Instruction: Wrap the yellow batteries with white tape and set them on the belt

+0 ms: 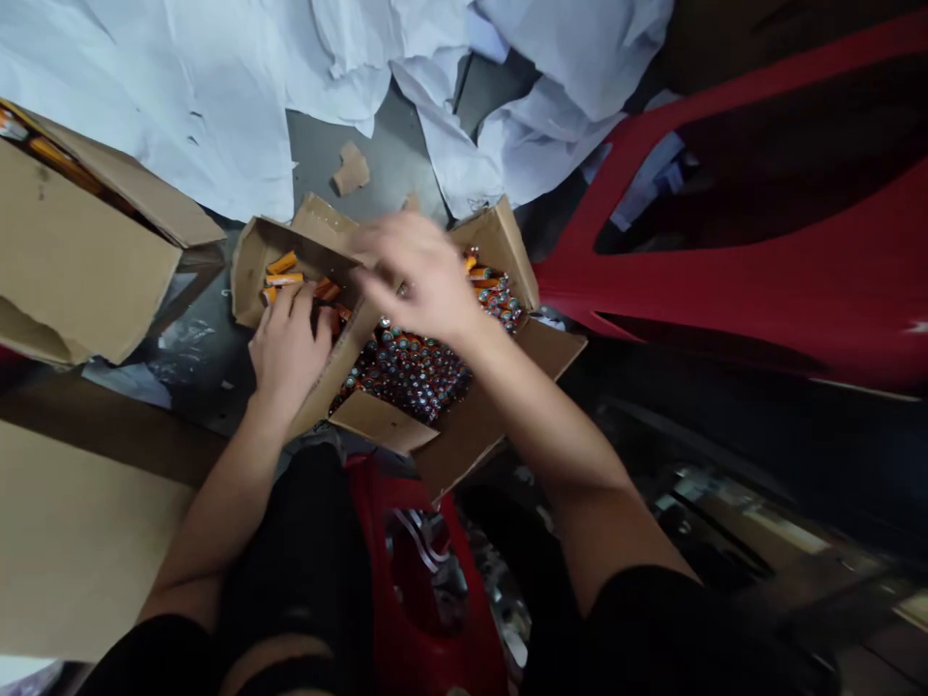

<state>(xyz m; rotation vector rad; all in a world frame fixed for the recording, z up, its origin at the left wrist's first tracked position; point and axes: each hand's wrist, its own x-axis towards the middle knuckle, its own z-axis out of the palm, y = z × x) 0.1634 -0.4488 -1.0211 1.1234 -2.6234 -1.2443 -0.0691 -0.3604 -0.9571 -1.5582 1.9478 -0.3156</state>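
- Pretty dim, cluttered spot: crumpled white sheets (210,106) spread across the top over a grey surface (391,126), with a red plastic chair (768,300) off to the right.
- Two open cardboard boxes sit side by side in the middle. The smaller box (250,261) on the left has a few loose orange cylinders (284,279) in it.
- The bigger box (518,256) is loaded with tightly packed metal-tipped cylinders (427,372), ends up.
- Left hand (290,338) dips into the smaller box, fingers bent down at the orange bits; can't tell if they're gripping one.
- Right hand (417,271) is over the bigger box, fingers curled but blurry, so no clue whether they're pinching anything.
- Bigger box's flaps (464,445) fold outward, and the chair crowds its right edge.
- Bare grey gap on the left, before a large carton (79,251).
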